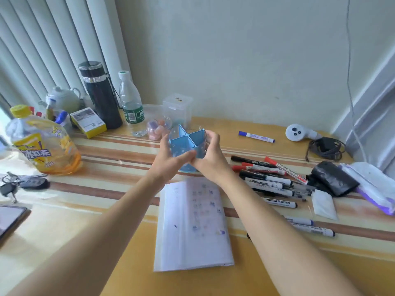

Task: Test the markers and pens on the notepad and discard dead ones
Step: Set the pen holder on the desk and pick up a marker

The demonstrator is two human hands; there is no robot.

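A blue pen holder with dividers inside is held above the table, its compartments empty. My left hand grips its left side and my right hand grips its right side. Below the hands lies the white notepad, with small coloured marks on its page. A pile of several markers with red and black caps lies to the right of the notepad. Two more markers lie nearer me on the right. A single blue-capped marker lies farther back.
At the back left stand a yellow drink bottle, a black flask, a water bottle and a clear box. Keys lie at the left edge. A black bag, a wipes pack and a white device sit at the right.
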